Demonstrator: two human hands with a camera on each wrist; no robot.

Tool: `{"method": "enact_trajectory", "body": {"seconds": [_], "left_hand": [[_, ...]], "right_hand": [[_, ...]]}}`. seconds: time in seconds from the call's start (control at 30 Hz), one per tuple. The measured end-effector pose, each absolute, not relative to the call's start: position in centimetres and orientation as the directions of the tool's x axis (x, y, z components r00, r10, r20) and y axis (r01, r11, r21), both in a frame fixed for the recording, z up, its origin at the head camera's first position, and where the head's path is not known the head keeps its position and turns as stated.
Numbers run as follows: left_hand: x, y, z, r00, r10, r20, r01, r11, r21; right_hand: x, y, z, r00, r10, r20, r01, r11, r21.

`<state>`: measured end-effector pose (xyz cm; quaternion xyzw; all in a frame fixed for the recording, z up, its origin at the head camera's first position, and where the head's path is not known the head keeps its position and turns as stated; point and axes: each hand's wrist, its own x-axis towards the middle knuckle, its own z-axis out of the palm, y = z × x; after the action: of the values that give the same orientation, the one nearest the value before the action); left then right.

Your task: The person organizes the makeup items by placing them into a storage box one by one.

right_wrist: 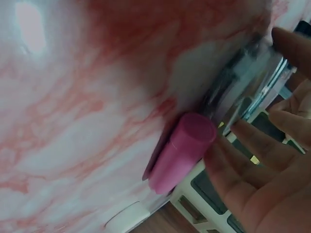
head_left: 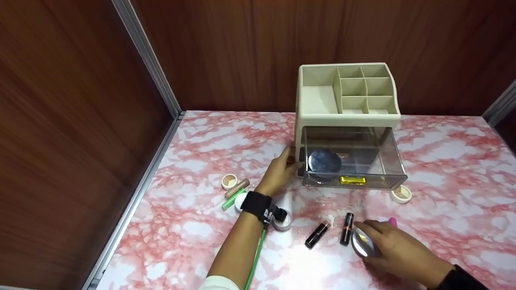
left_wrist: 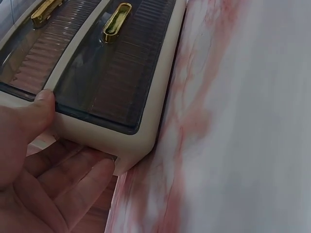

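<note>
A cream makeup organizer (head_left: 349, 119) stands at the back right, its clear upper drawer (head_left: 379, 181) pulled out. Inside that drawer lies a round shiny disc (head_left: 323, 162). My left hand (head_left: 278, 173) holds the organizer's left side. In the left wrist view its thumb presses the front frame between two gold-handled drawer fronts (left_wrist: 112, 73), with the fingers along the side. At front right, my right hand (head_left: 397, 249) grips a round, shiny, clear-edged compact (head_left: 363, 243) between thumb and fingers, low over the table. Beside those fingers lies a pink tube (right_wrist: 182, 153).
Two black lipstick tubes (head_left: 317, 234) lie left of the right hand, near a white smear. A round palette (head_left: 401, 194) sits beside the drawer. Around the left forearm are another palette (head_left: 229, 181), a brown tube (head_left: 238, 188), a green tube (head_left: 233, 199) and a small jar (head_left: 282, 222).
</note>
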<state>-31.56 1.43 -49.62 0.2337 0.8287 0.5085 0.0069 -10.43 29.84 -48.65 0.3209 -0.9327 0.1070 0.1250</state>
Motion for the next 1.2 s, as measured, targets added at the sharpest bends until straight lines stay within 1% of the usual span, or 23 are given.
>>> {"method": "enact_trajectory", "body": {"seconds": [0.1,0.23,0.33,0.47,0.57,0.67,0.7,0.83,0.97,1.1,1.2], "left_hand": [[-31.7,1.5,-49.4,-0.885,0.403,0.233,0.387,0.356,0.851],[-31.9,1.5,-49.2,-0.884,0.398,0.245,0.393,0.350,0.850],[-31.9,1.4,-49.2,-0.882,0.397,0.254,0.401,0.349,0.847],[-31.8,1.3,-49.4,-0.879,0.399,0.260,0.416,0.379,0.827],[-31.8,1.2,-49.4,-0.876,0.396,0.276,0.437,0.409,0.801],[-31.9,1.0,-49.4,-0.869,0.397,0.294,0.455,0.412,0.789],[-31.9,0.9,-49.4,-0.869,0.399,0.294,0.457,0.414,0.787],[-32.0,0.6,-49.4,-0.869,0.406,0.284,0.450,0.405,0.796],[-32.1,0.5,-49.3,-0.869,0.405,0.285,0.444,0.383,0.810],[-31.9,0.4,-49.6,-0.870,0.403,0.285,0.436,0.356,0.827],[-31.6,0.2,-49.9,-0.874,0.400,0.277,0.429,0.365,0.826]], "right_hand": [[-10.6,29.8,-46.9,-0.799,-0.535,0.273,-0.584,0.799,-0.144],[-10.4,29.9,-42.8,-0.842,-0.502,0.196,-0.535,0.822,-0.193],[-10.2,30.1,-39.3,-0.832,-0.518,0.197,-0.551,0.810,-0.198],[-10.2,30.3,-35.0,-0.811,-0.530,0.246,-0.581,0.781,-0.231],[-10.8,30.5,-32.6,-0.797,-0.525,0.299,-0.598,0.757,-0.264],[-11.8,30.4,-30.9,-0.777,-0.515,0.363,-0.614,0.746,-0.256],[-12.2,30.3,-30.4,-0.773,-0.507,0.382,-0.615,0.747,-0.253],[-14.4,29.7,-29.1,-0.790,-0.462,0.403,-0.577,0.782,-0.234],[-17.1,28.6,-28.6,-0.826,-0.431,0.363,-0.524,0.824,-0.215],[-19.6,27.6,-29.4,-0.841,-0.447,0.306,-0.515,0.835,-0.193],[-20.8,27.0,-30.2,-0.845,-0.468,0.258,-0.517,0.838,-0.174]]}}
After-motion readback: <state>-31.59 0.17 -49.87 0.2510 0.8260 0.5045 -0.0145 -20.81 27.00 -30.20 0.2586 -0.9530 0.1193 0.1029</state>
